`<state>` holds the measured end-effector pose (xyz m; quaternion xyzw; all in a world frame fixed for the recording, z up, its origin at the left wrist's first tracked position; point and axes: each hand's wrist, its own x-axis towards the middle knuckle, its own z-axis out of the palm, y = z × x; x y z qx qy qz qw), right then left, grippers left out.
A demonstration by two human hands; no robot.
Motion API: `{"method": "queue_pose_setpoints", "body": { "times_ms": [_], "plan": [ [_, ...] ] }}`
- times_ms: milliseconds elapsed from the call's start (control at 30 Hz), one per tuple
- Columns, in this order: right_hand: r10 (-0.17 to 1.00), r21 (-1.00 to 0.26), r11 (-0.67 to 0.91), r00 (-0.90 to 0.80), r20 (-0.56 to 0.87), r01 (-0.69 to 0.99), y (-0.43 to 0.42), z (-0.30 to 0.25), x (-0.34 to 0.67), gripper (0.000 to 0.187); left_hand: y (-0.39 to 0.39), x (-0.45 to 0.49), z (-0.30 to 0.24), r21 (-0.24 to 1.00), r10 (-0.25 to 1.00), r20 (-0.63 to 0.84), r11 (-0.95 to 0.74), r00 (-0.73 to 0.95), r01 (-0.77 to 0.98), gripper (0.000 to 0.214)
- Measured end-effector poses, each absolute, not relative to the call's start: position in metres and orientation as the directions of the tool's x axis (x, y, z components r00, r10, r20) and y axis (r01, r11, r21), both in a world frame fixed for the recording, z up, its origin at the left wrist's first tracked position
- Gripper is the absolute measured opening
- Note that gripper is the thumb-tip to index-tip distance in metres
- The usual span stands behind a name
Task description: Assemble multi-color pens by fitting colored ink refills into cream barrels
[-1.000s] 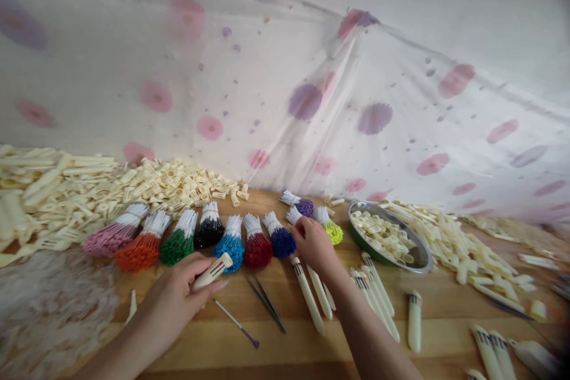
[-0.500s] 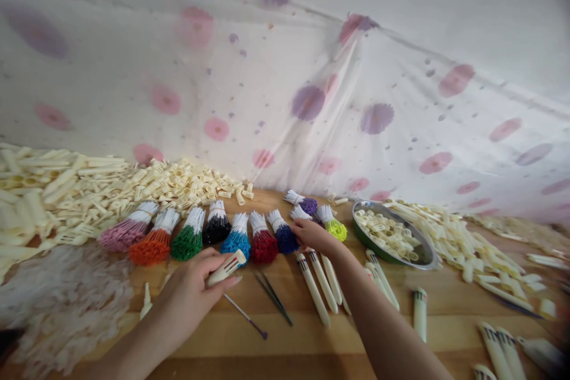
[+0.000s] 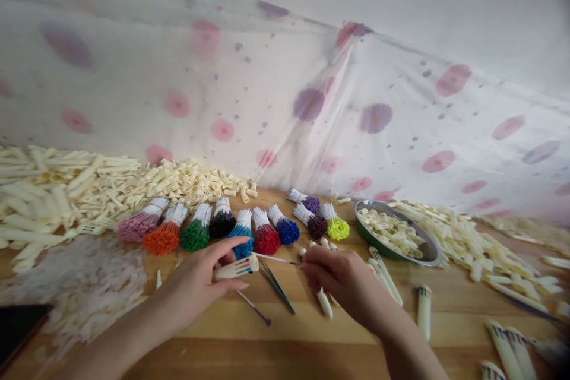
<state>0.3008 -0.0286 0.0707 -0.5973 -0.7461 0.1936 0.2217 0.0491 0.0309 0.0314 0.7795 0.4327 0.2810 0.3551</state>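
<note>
My left hand (image 3: 196, 276) is closed around a short cream multicolour pen barrel (image 3: 235, 269) with coloured slots near its end. My right hand (image 3: 333, 270) pinches the dark end of a thin white pen refill (image 3: 276, 259). The refill lies nearly level, its white tip at the open end of the barrel; whether it has entered I cannot tell. Under the hands lie a loose purple-ended refill (image 3: 255, 309) and a pair of tweezers (image 3: 278, 288). Behind them stands a row of refill bundles by colour, among them red (image 3: 266, 238), blue (image 3: 285, 230) and dark purple (image 3: 315, 225).
Cream pen parts are heaped at the left (image 3: 89, 190) and right (image 3: 485, 249). A metal-rimmed green bowl (image 3: 434, 258) holds slotted pieces. Several slotted pen barrels (image 3: 424, 312) lie front right. Clear plastic scraps (image 3: 102, 279) and a dark flat object (image 3: 20, 332) are at the left.
My right hand has come back from the refill bundles toward the left hand with a refill in its fingers. My left hand has turned the barrel more level.
</note>
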Motion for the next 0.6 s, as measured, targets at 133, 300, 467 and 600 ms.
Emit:
{"method": "queue_pose_setpoints", "body": {
  "times_ms": [133, 300, 467, 600],
  "plan": [
    [0.91, -0.387, 0.397, -0.303, 0.283, 0.832, -0.034, 0.072, 0.302, 0.023, 0.017, 0.037, 0.031, 0.745, 0.892, 0.175, -0.397, 0.417, 0.536, 0.009],
    [0.809, -0.241, 0.538, -0.415, 0.417, 0.808, -0.039, 0.075, 0.307, 0.022, 0.01, 0.026, 0.03, 0.743, 0.9, 0.197, -0.396, 0.389, 0.539, 0.008],
    [0.773, -0.198, 0.581, -0.459, 0.439, 0.79, -0.043, 0.076, 0.304, 0.019, 0.014, 0.023, 0.027, 0.724, 0.886, 0.196, -0.42, 0.42, 0.547, 0.007],
    [0.77, -0.195, 0.595, -0.483, 0.417, 0.78, -0.037, 0.069, 0.299, 0.021, 0.013, 0.024, 0.027, 0.719, 0.885, 0.169, -0.412, 0.435, 0.559, 0.006]
  ]
}}
